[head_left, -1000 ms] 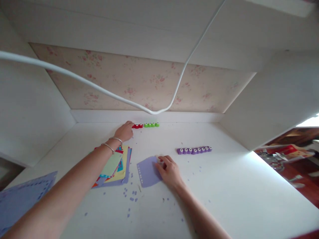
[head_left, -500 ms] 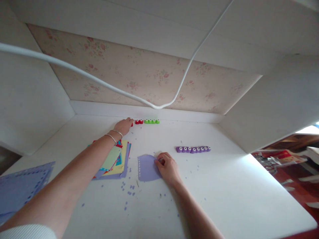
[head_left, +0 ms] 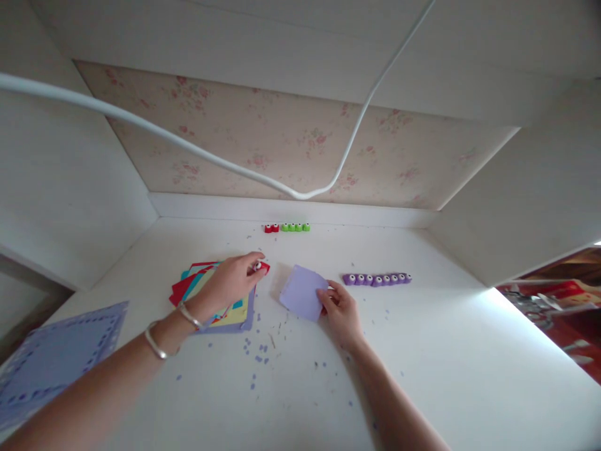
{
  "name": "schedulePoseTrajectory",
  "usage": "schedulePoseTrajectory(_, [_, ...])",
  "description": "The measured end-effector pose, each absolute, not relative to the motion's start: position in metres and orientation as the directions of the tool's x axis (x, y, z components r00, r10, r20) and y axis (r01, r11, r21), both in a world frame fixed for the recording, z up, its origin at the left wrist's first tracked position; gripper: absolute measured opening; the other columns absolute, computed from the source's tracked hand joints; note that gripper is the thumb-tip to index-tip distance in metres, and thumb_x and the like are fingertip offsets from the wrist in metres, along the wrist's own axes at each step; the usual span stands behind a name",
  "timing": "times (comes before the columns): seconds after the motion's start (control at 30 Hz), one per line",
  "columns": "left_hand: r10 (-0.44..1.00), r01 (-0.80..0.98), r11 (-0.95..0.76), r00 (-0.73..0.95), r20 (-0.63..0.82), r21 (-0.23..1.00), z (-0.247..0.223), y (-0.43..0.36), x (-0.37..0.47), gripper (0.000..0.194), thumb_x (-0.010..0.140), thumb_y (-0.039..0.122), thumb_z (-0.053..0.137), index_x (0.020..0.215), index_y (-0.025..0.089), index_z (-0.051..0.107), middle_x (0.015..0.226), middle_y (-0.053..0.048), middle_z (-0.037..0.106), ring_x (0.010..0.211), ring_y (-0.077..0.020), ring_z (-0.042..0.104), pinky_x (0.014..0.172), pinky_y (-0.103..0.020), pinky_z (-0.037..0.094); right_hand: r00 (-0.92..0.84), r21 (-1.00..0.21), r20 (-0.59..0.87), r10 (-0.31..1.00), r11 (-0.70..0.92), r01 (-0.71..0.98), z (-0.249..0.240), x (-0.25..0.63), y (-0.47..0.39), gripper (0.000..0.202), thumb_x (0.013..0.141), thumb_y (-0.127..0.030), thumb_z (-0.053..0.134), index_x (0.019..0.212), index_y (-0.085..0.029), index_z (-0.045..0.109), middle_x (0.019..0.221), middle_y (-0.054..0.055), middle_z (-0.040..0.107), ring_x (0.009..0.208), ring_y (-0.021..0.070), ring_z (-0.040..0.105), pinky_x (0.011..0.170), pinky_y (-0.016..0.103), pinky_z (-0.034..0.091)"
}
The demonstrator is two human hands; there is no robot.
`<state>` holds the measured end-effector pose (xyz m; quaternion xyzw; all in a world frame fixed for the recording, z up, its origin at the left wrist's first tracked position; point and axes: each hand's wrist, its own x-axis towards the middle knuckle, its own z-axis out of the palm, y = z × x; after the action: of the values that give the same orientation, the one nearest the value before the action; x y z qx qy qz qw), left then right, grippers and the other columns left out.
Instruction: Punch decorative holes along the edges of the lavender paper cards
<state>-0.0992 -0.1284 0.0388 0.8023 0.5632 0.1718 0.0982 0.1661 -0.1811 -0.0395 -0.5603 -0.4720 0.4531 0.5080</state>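
Between the fingers of my left hand [head_left: 239, 272] is a small red punch [head_left: 263, 267] with a white and black top, held over the right side of the stack of coloured papers [head_left: 239, 316]. My right hand [head_left: 341, 308] pinches the right edge of a small purple sheet [head_left: 303, 293], which is tilted up from the white table. At the back stand two red punches [head_left: 271, 228] beside a row of green punches [head_left: 295, 227]. A row of purple punches [head_left: 377, 279] lies to the right of my right hand.
A larger purple sheet with punched edges [head_left: 61, 357] lies at the left. Small purple paper bits [head_left: 263, 348] are scattered over the table [head_left: 291, 413]. A white cable [head_left: 211, 164] hangs across the view in front of the flowered wall panel [head_left: 263, 131].
My left hand has come back from the rear row towards me, bringing a red punch. My right hand has lifted and turned the purple sheet. The view has shifted slightly.
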Motion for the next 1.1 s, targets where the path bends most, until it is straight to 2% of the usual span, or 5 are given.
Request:
schedulePoseTrajectory(0.17, [0.966,0.653,-0.244,0.233,0.116,0.717,0.002,-0.197,-0.097,0.03,0.091,0.043,0.05,0.109,0.024,0.064,0.088,0.001,0.074,0.074,-0.0159,0.07,0.067,-0.023,0.054,0.144,-0.995,-0.021,0.989,-0.034,0.092,-0.038,0.165,-0.183,0.034,0.082,-0.044,0.061,0.1,-0.016,0.064,0.078,0.005,0.067,0.062,0.0147,0.059,0.056,0.027,0.048])
schedulePoseTrajectory(0.27, [0.968,0.577,-0.242,0.202,0.151,0.78,-0.018,-0.214,-0.094,0.025,0.09,0.038,0.054,0.109,0.025,0.064,0.101,0.0,0.072,0.084,-0.0156,0.069,0.076,-0.025,0.055,0.183,-0.997,-0.032,0.983,-0.044,0.065,-0.039,0.164,-0.186,0.03,0.081,-0.044,0.062,0.095,-0.017,0.063,0.078,0.005,0.068,0.063,0.0151,0.061,0.058,0.028,0.05])
schedulePoseTrajectory(0.57, [0.893,0.68,-0.45,0.325,0.312,0.578,-0.026,-0.221,-0.083,0.019,0.092,0.033,0.055,0.109,0.024,0.06,0.102,-0.003,0.068,0.092,-0.0176,0.064,0.084,-0.031,0.052,0.137,-0.994,-0.096,0.986,-0.103,0.047,-0.036,0.163,-0.185,0.032,0.082,-0.045,0.061,0.097,-0.017,0.058,0.07,0.004,0.068,0.059,0.0159,0.062,0.056,0.03,0.052])
schedulePoseTrajectory(0.83, [0.89,0.803,-0.446,0.351,0.291,0.396,-0.024,-0.225,-0.079,0.022,0.093,0.037,0.052,0.11,0.024,0.059,0.101,-0.003,0.063,0.09,-0.0183,0.063,0.076,-0.029,0.051,0.111,-0.992,-0.084,0.99,-0.093,0.082,-0.039,0.164,-0.184,0.03,0.084,-0.045,0.059,0.097,-0.018,0.057,0.072,0.004,0.068,0.059,0.0154,0.062,0.057,0.03,0.052])
schedulePoseTrajectory(1.1, [0.908,0.821,-0.415,0.343,0.242,0.393,-0.027,-0.226,-0.079,0.026,0.09,0.04,0.057,0.111,0.025,0.059,0.107,-0.003,0.06,0.094,-0.0196,0.062,0.082,-0.032,0.051,0.11,-0.995,-0.078,0.991,-0.084,0.052,-0.037,0.165,-0.185,0.029,0.084,-0.044,0.06,0.096,-0.018,0.056,0.07,0.002,0.066,0.057,0.0144,0.061,0.054,0.029,0.053])
